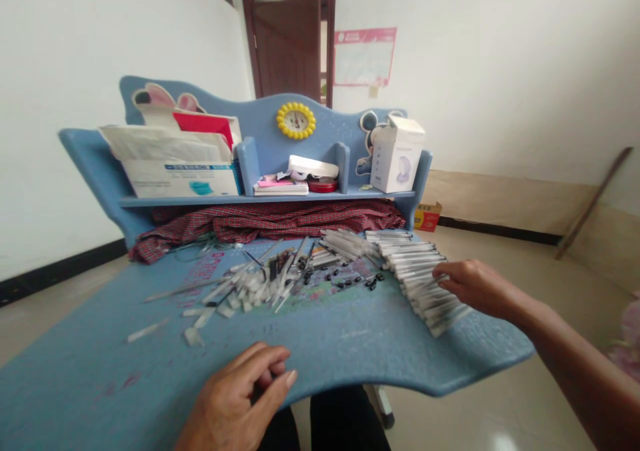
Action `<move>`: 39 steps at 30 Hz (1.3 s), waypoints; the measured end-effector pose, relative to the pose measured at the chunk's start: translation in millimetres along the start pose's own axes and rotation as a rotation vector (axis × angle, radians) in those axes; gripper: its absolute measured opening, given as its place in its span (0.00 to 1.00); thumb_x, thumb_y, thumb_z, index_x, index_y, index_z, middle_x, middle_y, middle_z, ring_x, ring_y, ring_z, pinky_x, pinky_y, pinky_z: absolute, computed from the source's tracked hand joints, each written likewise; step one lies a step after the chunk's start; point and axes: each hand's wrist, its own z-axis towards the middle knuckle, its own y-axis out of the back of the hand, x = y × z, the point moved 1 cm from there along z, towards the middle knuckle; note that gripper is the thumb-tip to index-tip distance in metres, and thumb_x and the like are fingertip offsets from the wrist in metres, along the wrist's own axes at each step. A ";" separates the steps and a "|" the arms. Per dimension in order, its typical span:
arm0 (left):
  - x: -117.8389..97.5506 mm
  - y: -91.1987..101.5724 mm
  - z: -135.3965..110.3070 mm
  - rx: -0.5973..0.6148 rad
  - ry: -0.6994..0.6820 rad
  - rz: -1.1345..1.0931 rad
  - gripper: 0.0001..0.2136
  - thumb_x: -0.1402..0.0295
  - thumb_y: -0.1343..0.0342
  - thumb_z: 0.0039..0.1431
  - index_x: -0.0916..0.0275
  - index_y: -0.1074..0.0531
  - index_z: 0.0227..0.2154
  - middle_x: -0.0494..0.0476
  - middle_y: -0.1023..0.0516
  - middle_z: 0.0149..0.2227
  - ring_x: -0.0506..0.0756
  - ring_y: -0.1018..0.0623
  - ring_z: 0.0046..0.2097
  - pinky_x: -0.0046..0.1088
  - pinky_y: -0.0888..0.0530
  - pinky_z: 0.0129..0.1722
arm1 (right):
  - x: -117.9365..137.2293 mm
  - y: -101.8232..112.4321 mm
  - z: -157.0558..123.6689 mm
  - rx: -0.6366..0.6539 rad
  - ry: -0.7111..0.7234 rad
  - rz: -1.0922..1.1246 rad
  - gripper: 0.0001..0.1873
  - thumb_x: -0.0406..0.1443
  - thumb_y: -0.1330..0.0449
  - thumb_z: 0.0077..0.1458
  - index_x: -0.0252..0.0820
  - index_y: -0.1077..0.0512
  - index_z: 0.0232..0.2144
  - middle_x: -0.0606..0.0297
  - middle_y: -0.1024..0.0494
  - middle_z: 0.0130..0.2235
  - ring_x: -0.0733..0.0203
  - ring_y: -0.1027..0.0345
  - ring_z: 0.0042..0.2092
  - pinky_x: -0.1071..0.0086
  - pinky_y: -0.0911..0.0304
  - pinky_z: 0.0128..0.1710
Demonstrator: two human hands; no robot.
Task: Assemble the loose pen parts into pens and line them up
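Here at the right edge of the scuffed blue desk (325, 351), the right hand (475, 285) reaches the row of slim, translucent, dark-tipped pens (413, 267), grip drawn together; whether a pen is clamped, blur won't tell. A light touch, barrels parallel, should serve: smooth shafts probably roll. The left hand (240, 394) curls empty by the near edge, thumb and fingers apart. Mid-desk, small glossy black plastic caps (373, 282).

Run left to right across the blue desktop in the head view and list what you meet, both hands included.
Narrow pale loose strip → left hand → small black cap-like pieces → row of slim, translucent pen-like sticks → right hand.
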 end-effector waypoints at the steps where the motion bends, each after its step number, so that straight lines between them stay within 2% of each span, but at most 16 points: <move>1: 0.4 -0.2 -0.2 -0.004 -0.004 0.001 0.10 0.58 0.44 0.50 0.60 0.25 0.28 0.49 0.27 0.22 0.48 0.27 0.23 0.16 0.30 0.23 | -0.9 0.0 0.6 0.003 0.002 0.005 0.13 0.35 0.49 0.53 0.46 0.26 0.36 0.61 0.21 0.33 0.59 0.28 0.35 0.72 0.42 0.33; 14: -3.1 1.6 0.6 -0.025 -0.049 0.018 0.10 0.59 0.45 0.51 0.60 0.24 0.28 0.49 0.27 0.22 0.48 0.27 0.22 0.16 0.30 0.23 | -14.7 -6.9 2.9 0.039 -0.012 -0.035 0.13 0.35 0.49 0.53 0.47 0.26 0.36 0.62 0.21 0.34 0.59 0.28 0.35 0.71 0.42 0.33; 18: -1.7 0.5 0.0 0.008 -0.019 0.033 0.11 0.58 0.45 0.51 0.59 0.25 0.28 0.49 0.27 0.23 0.48 0.27 0.23 0.17 0.29 0.24 | -15.3 -7.9 1.7 0.040 -0.013 -0.024 0.13 0.34 0.49 0.52 0.46 0.26 0.37 0.62 0.21 0.33 0.60 0.28 0.34 0.72 0.42 0.32; 33: -3.7 1.5 0.2 -0.023 -0.066 0.040 0.09 0.60 0.45 0.53 0.60 0.25 0.29 0.48 0.27 0.23 0.47 0.28 0.23 0.15 0.30 0.24 | -12.8 -8.8 1.9 0.067 -0.023 -0.030 0.13 0.34 0.50 0.53 0.45 0.26 0.37 0.62 0.22 0.31 0.60 0.29 0.33 0.72 0.43 0.32; 39: -0.3 -0.3 -0.1 -0.008 -0.057 0.041 0.10 0.60 0.46 0.53 0.60 0.26 0.29 0.48 0.27 0.23 0.47 0.27 0.23 0.16 0.30 0.24 | -16.3 -11.6 4.0 0.062 -0.049 -0.028 0.15 0.35 0.49 0.53 0.45 0.26 0.40 0.60 0.21 0.32 0.59 0.28 0.34 0.72 0.43 0.31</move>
